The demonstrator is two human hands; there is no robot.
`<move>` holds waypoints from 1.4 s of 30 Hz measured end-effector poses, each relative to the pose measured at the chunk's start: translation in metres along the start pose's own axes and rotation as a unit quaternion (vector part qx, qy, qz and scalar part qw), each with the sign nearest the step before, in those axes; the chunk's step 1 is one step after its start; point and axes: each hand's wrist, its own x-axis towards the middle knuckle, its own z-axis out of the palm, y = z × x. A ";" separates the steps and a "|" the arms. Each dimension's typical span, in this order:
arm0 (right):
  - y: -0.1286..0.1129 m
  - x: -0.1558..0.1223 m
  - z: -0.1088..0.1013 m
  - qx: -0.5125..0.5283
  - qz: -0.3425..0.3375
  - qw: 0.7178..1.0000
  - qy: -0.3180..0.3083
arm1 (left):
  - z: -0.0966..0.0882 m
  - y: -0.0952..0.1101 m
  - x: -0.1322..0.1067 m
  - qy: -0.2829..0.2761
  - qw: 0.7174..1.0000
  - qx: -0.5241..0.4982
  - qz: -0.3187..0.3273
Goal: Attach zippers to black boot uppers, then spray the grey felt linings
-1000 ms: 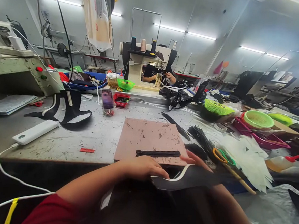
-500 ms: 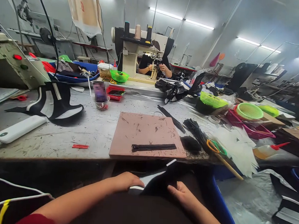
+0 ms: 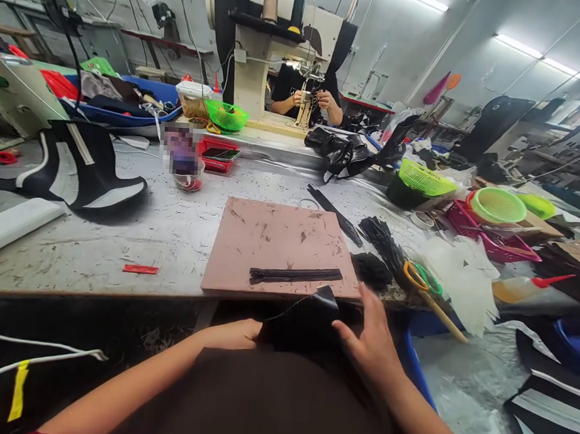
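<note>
Both my hands hold a black piece of material [image 3: 303, 319] just below the table's front edge, over my lap. My left hand [image 3: 233, 335] grips its left end with fingers closed. My right hand [image 3: 371, 336] holds its right side, thumb against it and fingers partly stretched. A black zipper strip [image 3: 296, 274] lies on the pink board [image 3: 269, 242] just beyond my hands.
Scissors with orange and green handles [image 3: 421, 276] lie beside a bundle of black strips [image 3: 384, 246] right of the board. A black-and-white cut panel [image 3: 76, 171] lies at left. Green baskets [image 3: 497, 205], a pink tray and white pieces crowd the right. A person sews at a machine [image 3: 280, 53] across the table.
The black piece went from the table edge down to my lap, then rose toward the board. The white edge no longer shows. The view has tilted downward.
</note>
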 end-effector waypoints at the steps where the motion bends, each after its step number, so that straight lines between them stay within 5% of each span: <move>1: -0.006 0.007 -0.002 -0.042 -0.089 0.995 -0.001 | -0.003 0.009 0.001 -0.049 0.998 -0.045 -0.005; 3: -0.022 0.027 -0.004 -0.075 -0.260 0.958 -0.098 | -0.008 0.021 0.002 -0.101 0.989 -0.110 -0.006; 5: -0.040 0.049 -0.003 -0.068 -0.319 0.915 -0.237 | -0.012 0.021 0.001 -0.087 0.988 -0.127 -0.007; 9: -0.059 0.083 0.002 -0.019 -0.183 0.860 -0.477 | -0.012 -0.005 -0.009 -0.079 0.980 -0.178 -0.042; 12: -0.057 0.092 0.009 0.067 -0.097 0.806 -0.580 | -0.009 -0.026 -0.023 0.103 0.983 -0.152 -0.020; 15: -0.049 0.094 0.017 0.156 -0.032 0.784 -0.600 | -0.007 -0.037 -0.031 0.241 0.968 0.071 0.017; 20: -0.035 0.093 0.037 0.298 0.131 0.711 -0.623 | -0.012 -0.032 -0.022 0.090 0.925 0.355 0.101; 23: -0.027 0.087 0.047 0.373 0.216 0.654 -0.622 | -0.016 -0.026 -0.012 0.013 0.893 0.436 0.110; 25: -0.025 0.086 0.047 0.380 0.220 0.665 -0.605 | -0.016 -0.024 -0.007 0.037 0.907 0.408 0.096; 30: -0.033 0.115 0.026 0.201 0.017 0.820 -0.536 | -0.011 -0.023 -0.004 0.257 0.924 0.271 0.082; 34: -0.038 0.143 0.023 0.042 -0.107 0.872 -0.476 | -0.007 -0.020 0.001 0.327 0.911 0.247 0.049; 38: -0.033 0.150 0.036 0.012 -0.135 0.871 -0.471 | -0.012 -0.024 0.007 0.340 0.839 0.423 0.044; 42: -0.030 0.148 0.042 0.008 -0.109 0.878 -0.466 | -0.026 -0.033 0.006 0.321 0.729 0.584 0.156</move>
